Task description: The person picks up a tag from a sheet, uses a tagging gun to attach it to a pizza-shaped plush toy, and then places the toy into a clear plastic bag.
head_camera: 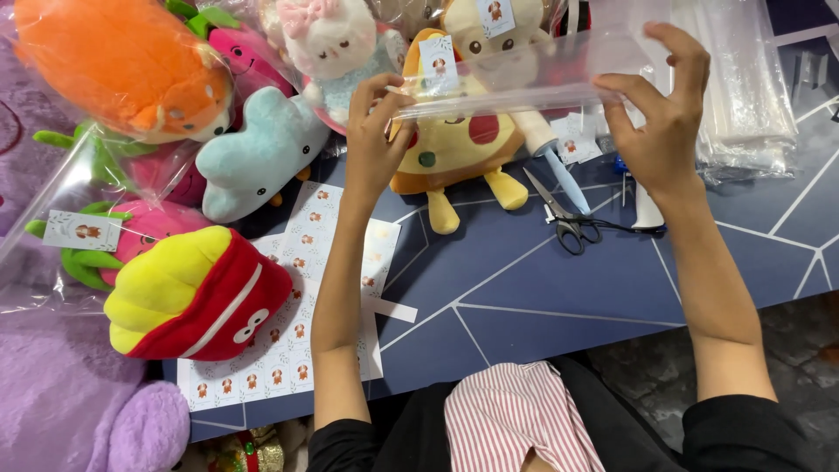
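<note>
Crowding the left side of the dark blue table [542, 288] is a heap of plush toys: an orange plush [122, 65] in a clear wrapper at the top, a pale blue plush [262, 149] just right of it, pink strawberry plushes [144, 232] with green leaves below, and a red and yellow fries plush [197, 297] lying nearest the person. The fries plush rests partly on sheets of small stickers [306, 262] spread flat on the table.

The left hand [374, 131] is raised above the sticker sheets, its fingers [384, 92] pinching the left end of a clear plastic bag [524, 61]. The bag is held up off the table, stretched roughly level between both hands, in front of the toys at the back. Seen partly through it are a white and pink plush [336, 44], a beige plush [502, 39] and a yellow pizza-slice plush [454, 144] with stubby legs, which lies on the table between the two forearms.

Just right of the pizza plush, a pair of black-handled scissors [564, 218] lies on the table, blades closed, near a white and pale blue pen-like tool [551, 157].

The right hand [660, 114] grips the right end of the bag, thumb below and fingers [686, 48] curled over the top edge, pinching the plastic. Beyond it, at the far right, sits a stack of clear bags [743, 87].
</note>
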